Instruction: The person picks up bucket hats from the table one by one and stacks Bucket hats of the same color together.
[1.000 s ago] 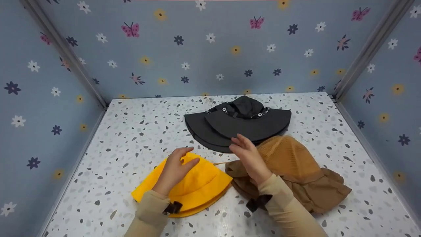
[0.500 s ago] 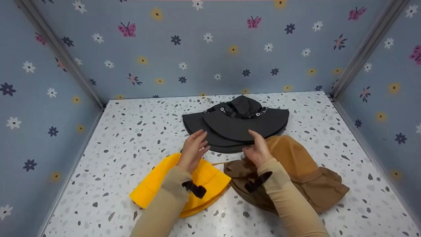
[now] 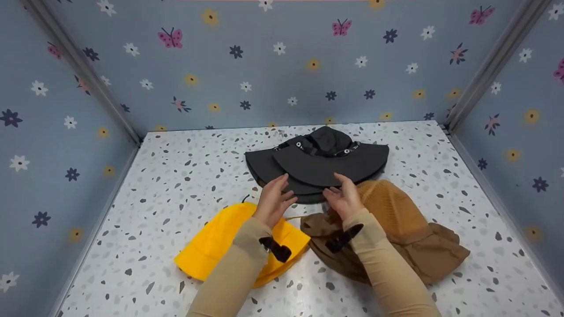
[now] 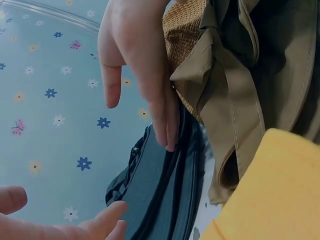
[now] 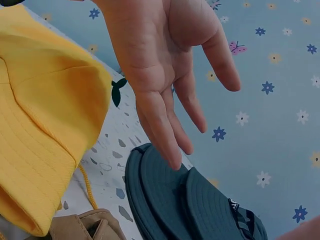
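Note:
A black wide-brimmed hat (image 3: 317, 169) lies at the back of the table, with white lettering on its band. Both hands are held at its front brim, palms facing each other. My left hand (image 3: 274, 200) has its fingers spread near the brim's left front, above a yellow bucket hat (image 3: 216, 242). My right hand (image 3: 346, 198) is at the brim's right front, beside a brown hat (image 3: 405, 233) with a woven crown. In the right wrist view the right hand (image 5: 160, 80) shows straight fingers over the black brim (image 5: 165, 195). Neither hand grips anything.
The speckled white table (image 3: 176, 176) is walled on three sides by blue panels (image 3: 282, 66) printed with flowers and butterflies. A thin yellow cord (image 5: 87, 185) runs from the yellow hat, which has a dark green leaf-like tab (image 5: 117, 92) on top.
My left hand has moved right and forward from over the yellow hat to the black brim. My right hand has shifted slightly right and turned its palm inward. The hats lie where they were.

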A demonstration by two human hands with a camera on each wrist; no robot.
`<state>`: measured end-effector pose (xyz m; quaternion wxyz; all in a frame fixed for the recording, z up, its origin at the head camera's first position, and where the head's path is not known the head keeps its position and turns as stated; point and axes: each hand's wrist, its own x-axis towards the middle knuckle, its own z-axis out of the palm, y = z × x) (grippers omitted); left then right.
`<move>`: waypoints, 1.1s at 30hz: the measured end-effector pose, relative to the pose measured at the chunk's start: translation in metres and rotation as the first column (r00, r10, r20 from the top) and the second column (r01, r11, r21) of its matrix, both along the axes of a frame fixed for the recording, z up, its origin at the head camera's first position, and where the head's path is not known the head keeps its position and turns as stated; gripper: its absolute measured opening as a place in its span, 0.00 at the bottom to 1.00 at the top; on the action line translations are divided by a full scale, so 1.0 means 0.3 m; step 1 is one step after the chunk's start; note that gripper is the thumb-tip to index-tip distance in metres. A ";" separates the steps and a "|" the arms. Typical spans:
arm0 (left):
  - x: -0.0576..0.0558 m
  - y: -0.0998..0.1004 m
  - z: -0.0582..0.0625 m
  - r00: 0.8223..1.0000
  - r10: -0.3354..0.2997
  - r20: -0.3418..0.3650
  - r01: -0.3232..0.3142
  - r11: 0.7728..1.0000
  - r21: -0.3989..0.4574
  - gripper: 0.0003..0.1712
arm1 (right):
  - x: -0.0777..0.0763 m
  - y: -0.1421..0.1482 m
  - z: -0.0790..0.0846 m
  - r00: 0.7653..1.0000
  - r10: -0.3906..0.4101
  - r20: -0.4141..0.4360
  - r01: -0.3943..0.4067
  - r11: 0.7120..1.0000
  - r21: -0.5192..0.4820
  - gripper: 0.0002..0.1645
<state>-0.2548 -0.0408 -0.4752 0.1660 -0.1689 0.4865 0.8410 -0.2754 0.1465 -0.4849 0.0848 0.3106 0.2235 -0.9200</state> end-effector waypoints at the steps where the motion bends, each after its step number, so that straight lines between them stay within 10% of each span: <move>1: -0.002 0.008 -0.002 1.000 -0.001 0.006 0.001 1.000 0.005 0.37 | -0.005 0.000 -0.002 1.000 -0.008 0.008 0.008 1.000 -0.004 0.48; 33: -0.071 0.103 -0.102 0.991 0.058 0.119 -0.079 0.979 0.187 0.43 | -0.070 -0.032 -0.039 1.000 -0.013 0.019 0.011 0.996 0.091 0.34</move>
